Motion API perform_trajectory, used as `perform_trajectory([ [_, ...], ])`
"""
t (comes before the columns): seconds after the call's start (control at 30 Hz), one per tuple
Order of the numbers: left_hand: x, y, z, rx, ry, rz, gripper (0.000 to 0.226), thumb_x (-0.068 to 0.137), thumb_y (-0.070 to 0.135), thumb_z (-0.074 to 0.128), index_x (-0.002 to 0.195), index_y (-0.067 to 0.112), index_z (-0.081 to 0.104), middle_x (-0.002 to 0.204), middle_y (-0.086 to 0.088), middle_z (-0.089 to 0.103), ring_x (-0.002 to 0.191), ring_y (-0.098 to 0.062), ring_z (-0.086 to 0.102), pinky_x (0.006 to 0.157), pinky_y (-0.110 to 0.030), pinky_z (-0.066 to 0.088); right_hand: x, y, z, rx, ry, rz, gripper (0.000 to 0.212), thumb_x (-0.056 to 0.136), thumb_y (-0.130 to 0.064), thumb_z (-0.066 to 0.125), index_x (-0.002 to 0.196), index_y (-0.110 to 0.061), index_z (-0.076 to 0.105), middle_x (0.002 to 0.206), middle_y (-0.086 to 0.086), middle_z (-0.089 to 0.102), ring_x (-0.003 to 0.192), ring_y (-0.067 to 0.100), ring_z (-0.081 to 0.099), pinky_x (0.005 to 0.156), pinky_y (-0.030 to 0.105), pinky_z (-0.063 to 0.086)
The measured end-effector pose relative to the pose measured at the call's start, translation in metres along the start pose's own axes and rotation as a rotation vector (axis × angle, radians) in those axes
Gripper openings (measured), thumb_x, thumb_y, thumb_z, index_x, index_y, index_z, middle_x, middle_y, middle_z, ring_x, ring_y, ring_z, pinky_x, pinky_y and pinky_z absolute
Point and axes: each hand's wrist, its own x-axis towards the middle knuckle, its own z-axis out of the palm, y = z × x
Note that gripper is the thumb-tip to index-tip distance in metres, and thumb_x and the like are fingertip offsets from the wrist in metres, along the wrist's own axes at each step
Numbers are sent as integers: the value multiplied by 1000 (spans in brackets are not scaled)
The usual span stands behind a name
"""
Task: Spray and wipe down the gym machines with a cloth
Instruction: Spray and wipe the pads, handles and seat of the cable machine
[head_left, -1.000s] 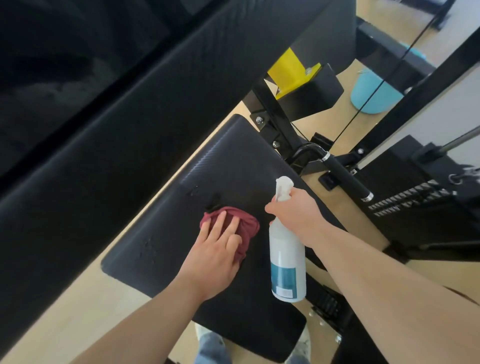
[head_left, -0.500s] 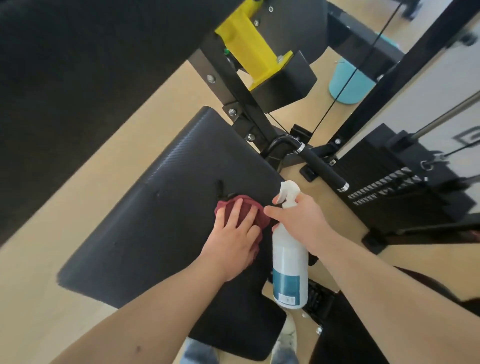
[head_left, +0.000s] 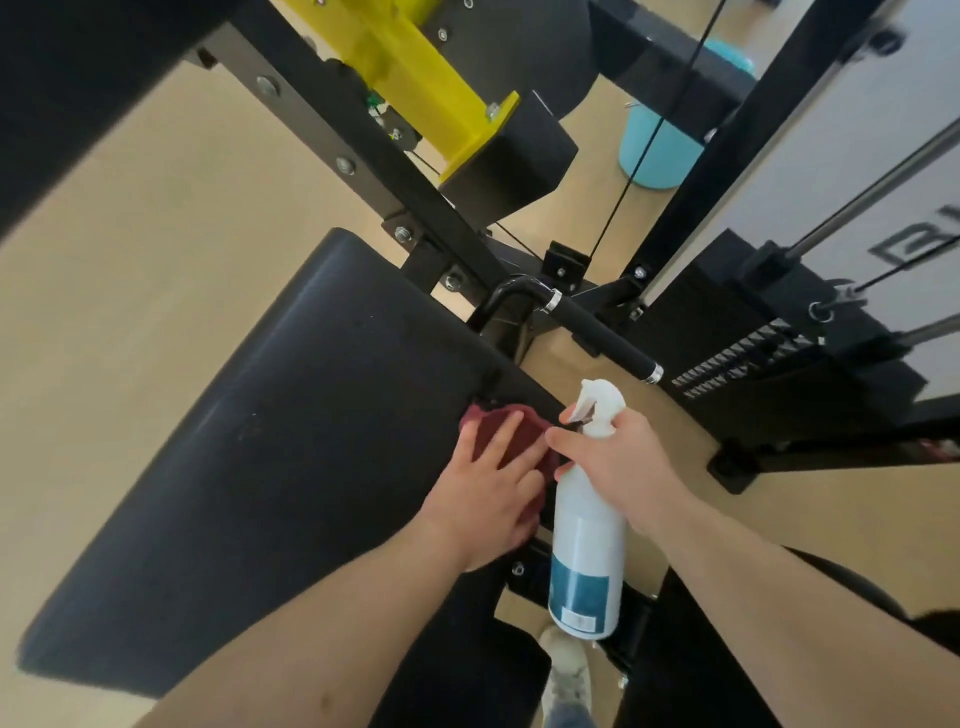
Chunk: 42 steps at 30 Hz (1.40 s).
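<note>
While the person's shoe (head_left: 565, 670) shows on the floor just below the near right corner of the seat pad (head_left: 260, 467), the spray bottle (head_left: 587, 545) hangs upright just off the pad's right edge, its nozzle pointing towards the pad. The right hand (head_left: 618, 457) grips the bottle at the neck, fingers curled round it and the forefinger out by the trigger. On the pad's right edge, the left hand (head_left: 488, 493) lies flat, its straight, spread fingers pressing a dark red cloth (head_left: 519, 426) onto the black surface. Beyond the pad's far right corner a black padded handle (head_left: 597, 332) sticks out to the right. Farther beyond the pad are a weight stack (head_left: 753, 358), a yellow bracket (head_left: 410, 88) and a blue bucket (head_left: 660, 150) on the floor.
</note>
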Motion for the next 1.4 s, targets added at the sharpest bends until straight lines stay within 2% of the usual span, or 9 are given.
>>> perform_trajectory([
  [0.2,6,-29,-8,6,92,-180,56,104,54,30,141,18,51,172,0,11,158,-33,-9,125,-58,-7,19,-12,9,-72,-45,-26,26,82,-42,78,101,-29,65,87,1,72,82,20,71,81,44,59],
  [0.33,3,-60,-22,-38,178,-355,58,101,57,35,142,20,51,172,1,10,159,-32,-5,125,-57,-4,25,-34,23,-64,-96,-30,23,87,-37,76,96,-29,57,79,-1,71,74,14,70,64,31,50],
  [0.5,-24,-106,-41,15,272,-484,59,95,64,37,134,25,58,165,-7,29,153,-35,18,123,-56,16,27,-55,45,-27,-128,-54,20,84,-34,78,96,-31,61,66,-4,74,73,17,75,81,43,60],
  [0.63,-39,-109,-35,-15,396,-575,48,92,62,49,114,24,65,158,-11,35,147,-37,26,113,-57,27,22,-60,53,-9,-170,-76,15,84,-29,76,93,-29,64,69,1,75,73,18,74,82,40,59],
  [0.87,-16,-105,-28,54,447,-504,41,92,56,50,101,18,63,165,-15,29,149,-60,9,112,-78,12,21,-51,55,3,-164,-51,18,83,-31,75,96,-25,64,73,2,75,75,21,74,81,41,60],
  [1.1,-5,-108,-32,47,443,-493,42,94,59,43,108,23,59,166,-20,16,148,-59,13,114,-76,11,15,-51,55,-32,-138,-24,17,85,-32,75,95,-29,61,79,2,74,75,19,74,80,41,61],
  [1.2,-12,-106,-28,15,471,-500,39,94,59,49,107,23,58,160,-22,22,148,-57,19,116,-73,14,15,-52,58,-56,-152,-44,26,78,-37,74,99,-26,65,75,-1,74,75,21,75,82,47,62],
  [1.33,-15,-105,-22,-71,566,-474,32,91,50,66,105,22,59,131,-17,40,145,-54,31,119,-70,20,17,-51,57,-55,-163,-38,22,81,-34,75,99,-27,66,77,0,74,74,19,75,82,46,62],
  [1.4,-17,-107,-19,-108,617,-472,34,88,46,71,106,20,58,132,-16,38,144,-53,34,119,-69,21,18,-50,56,-56,-165,-46,22,81,-35,75,99,-27,65,79,1,74,75,19,75,83,46,62],
])
